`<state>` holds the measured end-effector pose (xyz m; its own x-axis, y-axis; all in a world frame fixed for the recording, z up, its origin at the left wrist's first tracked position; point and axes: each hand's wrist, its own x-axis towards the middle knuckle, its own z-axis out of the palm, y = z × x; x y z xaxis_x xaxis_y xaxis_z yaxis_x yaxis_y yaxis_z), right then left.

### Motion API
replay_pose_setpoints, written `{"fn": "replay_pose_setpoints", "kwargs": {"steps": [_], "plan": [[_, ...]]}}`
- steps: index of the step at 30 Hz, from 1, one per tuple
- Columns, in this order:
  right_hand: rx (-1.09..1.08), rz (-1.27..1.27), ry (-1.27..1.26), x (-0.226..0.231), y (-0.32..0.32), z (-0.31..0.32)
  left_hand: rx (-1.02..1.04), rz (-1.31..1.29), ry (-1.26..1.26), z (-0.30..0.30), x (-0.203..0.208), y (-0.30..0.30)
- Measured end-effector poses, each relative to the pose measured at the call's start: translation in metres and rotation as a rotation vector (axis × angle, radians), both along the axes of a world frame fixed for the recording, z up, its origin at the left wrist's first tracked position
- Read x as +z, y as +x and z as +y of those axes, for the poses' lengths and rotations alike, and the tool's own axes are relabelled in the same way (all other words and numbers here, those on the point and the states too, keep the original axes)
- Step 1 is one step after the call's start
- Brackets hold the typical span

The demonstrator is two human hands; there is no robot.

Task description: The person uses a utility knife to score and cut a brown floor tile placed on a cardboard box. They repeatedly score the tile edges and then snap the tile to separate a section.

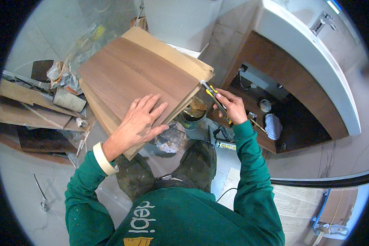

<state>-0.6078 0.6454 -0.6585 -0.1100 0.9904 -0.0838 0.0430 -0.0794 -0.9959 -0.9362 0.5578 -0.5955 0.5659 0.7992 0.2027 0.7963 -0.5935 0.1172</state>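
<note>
My left hand (143, 117) lies flat on a brown wood-grain panel (139, 69), fingers stretched and the thumb over its near edge. A roll of masking tape (103, 159) sits round my left wrist like a bracelet. The panel rests on a larger tan board or cardboard sheet (151, 39), which shows along its far and near left edges. In my right hand (233, 108) is a yellow and black utility knife (215, 98), gripped by the handle. The knife's front end is at the panel's right corner; whether the blade touches it, I cannot make out.
To the right stands a curved brown vanity cabinet (303, 88) under a white washbasin (311, 49). A white toilet (178, 24) is beyond the panel. Wood offcuts (37, 108) and a tin (69, 99) are piled at left. A bucket (191, 119) and crumpled plastic bag (171, 137) stand below the panel.
</note>
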Motion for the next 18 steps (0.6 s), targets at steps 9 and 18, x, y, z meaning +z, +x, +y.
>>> {"fn": "replay_pose_setpoints", "kwargs": {"steps": [9, 18], "plan": [[-0.007, -0.101, -0.026, 0.011, -0.002, -0.004, 0.037, 0.026, -0.002, -0.005, -0.002, 0.0], [0.014, -0.055, -0.02, 0.003, -0.002, -0.004, 0.025, 0.008, 0.016, -0.005, -0.004, -0.001]]}}
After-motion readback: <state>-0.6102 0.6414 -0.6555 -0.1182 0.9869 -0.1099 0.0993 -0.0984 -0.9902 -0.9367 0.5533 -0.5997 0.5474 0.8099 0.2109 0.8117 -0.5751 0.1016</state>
